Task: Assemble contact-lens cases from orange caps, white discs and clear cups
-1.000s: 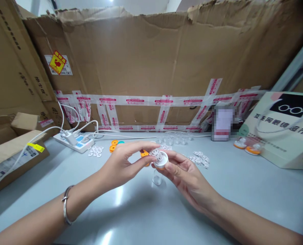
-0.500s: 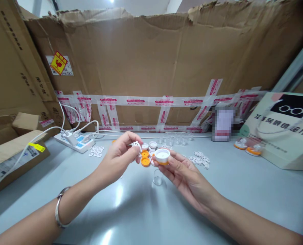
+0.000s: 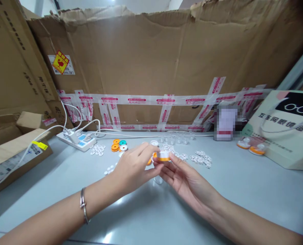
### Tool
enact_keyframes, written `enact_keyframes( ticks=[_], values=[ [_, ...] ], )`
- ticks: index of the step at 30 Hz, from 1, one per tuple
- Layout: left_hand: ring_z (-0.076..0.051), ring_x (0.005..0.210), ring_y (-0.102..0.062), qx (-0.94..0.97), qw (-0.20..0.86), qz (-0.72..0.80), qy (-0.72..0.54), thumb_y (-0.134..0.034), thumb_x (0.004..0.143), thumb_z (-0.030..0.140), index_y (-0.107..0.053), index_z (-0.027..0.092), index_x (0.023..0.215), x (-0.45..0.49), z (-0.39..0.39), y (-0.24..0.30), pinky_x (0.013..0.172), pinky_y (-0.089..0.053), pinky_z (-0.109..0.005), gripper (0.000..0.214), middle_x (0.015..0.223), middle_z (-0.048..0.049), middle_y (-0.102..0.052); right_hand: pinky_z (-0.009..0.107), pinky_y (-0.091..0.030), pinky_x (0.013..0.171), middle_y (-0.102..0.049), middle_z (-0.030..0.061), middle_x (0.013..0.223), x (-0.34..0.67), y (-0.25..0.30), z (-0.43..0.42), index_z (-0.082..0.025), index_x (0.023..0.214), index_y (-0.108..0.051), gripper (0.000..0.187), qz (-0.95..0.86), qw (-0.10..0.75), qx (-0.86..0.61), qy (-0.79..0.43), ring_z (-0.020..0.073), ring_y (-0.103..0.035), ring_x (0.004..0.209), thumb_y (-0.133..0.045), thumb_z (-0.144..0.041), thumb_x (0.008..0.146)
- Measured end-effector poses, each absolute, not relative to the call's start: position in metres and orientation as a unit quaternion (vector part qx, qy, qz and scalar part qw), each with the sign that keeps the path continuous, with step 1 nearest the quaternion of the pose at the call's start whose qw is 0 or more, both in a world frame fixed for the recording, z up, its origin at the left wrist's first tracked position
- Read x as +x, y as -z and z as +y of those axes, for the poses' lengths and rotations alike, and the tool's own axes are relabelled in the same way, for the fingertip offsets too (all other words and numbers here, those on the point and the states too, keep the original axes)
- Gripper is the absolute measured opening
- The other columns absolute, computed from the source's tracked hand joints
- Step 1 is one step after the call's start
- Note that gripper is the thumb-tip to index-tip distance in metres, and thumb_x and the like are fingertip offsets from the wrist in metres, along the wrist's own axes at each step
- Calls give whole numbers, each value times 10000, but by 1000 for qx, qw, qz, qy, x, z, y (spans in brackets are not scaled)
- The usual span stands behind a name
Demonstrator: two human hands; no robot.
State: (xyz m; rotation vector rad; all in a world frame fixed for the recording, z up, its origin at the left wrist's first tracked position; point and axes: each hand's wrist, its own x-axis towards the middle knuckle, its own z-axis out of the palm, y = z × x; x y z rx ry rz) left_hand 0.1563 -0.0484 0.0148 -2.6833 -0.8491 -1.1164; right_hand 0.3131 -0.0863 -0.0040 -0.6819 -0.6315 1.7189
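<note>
My right hand (image 3: 182, 177) holds a small round white and orange cap (image 3: 161, 156) between its fingertips above the grey table (image 3: 146, 211). My left hand (image 3: 133, 166) is brought up against that cap, fingers pinched at its left side; what it pinches is hidden. A small clear cup (image 3: 157, 179) stands on the table just under the hands. Orange, teal and white rings (image 3: 118, 145) lie behind my left hand, and white perforated discs (image 3: 201, 158) are scattered to the right.
A white power strip (image 3: 76, 141) with plugged cables lies at the back left. Cardboard walls (image 3: 151, 68) taped with red-printed tape close the back. A cardboard box (image 3: 10, 156) sits left, a printed box (image 3: 284, 132) right with two orange and white pieces (image 3: 251, 147) before it.
My left hand, which had drawn away to the left with a white disc, has come back against the cap in my right hand. The view shifted slightly right.
</note>
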Motion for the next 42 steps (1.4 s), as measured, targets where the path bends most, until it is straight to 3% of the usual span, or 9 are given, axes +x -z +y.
enact_keyframes(
  ticks=[6,11,20,26,32,36,39,42],
  values=[
    [-100,515,-465,-871,164,-227,404,-516,800,142,-528,167,766,155,-54,-17,478,-367,-213,44,592,26,-525,296,-469,865,-683,6,843,309,4,-93,-207,856,-630,175,-292,567,-277,-719,122,-626,806,-696,-302,724],
    [-123,500,-436,-861,270,-175,395,-533,817,184,-509,164,779,151,-61,-17,468,-345,-251,49,545,23,-507,300,-461,858,-660,7,876,303,6,-101,-226,897,-614,242,-337,580,-287,-684,132,-604,816,-701,-349,708],
    [-128,479,-399,-858,292,-121,405,-557,797,160,-521,110,883,144,-65,-16,439,-289,-275,106,528,14,-498,301,-442,868,-665,11,924,302,7,-112,-257,918,-614,211,-400,577,-260,-663,147,-594,882,-667,-361,742],
    [-124,480,-401,-869,262,-156,390,-545,806,161,-514,148,771,144,-64,-16,449,-307,-264,48,520,22,-472,305,-421,892,-665,6,930,303,11,-105,-254,914,-623,217,-382,579,-272,-667,142,-584,913,-690,-336,725],
    [-110,480,-420,-866,253,-210,376,-505,853,174,-527,164,712,147,-54,-6,452,-300,-242,143,531,34,-479,264,-436,807,-676,-9,882,309,10,-93,-232,875,-655,303,-320,565,-341,-680,106,-588,806,-786,-286,607],
    [-104,502,-458,-881,185,-223,373,-524,856,217,-554,163,766,145,-51,-4,470,-325,-226,109,565,31,-525,275,-428,830,-689,1,859,311,9,-88,-208,868,-660,351,-310,571,-361,-669,121,-603,822,-811,-276,558],
    [-129,633,-532,-905,6,-240,350,-530,838,317,-551,161,993,140,-53,-12,552,-414,-233,221,759,-19,-610,275,-431,831,-698,13,847,312,11,-83,-192,874,-651,368,-310,565,-366,-671,128,-621,823,-812,-270,552],
    [-164,802,-556,-873,-184,-297,341,-320,893,254,-506,181,1143,136,-54,-21,673,-464,-286,320,952,-61,-604,266,-430,828,-703,24,859,312,13,-80,-179,892,-644,385,-313,559,-375,-670,128,-628,825,-808,-273,557]
  ],
)
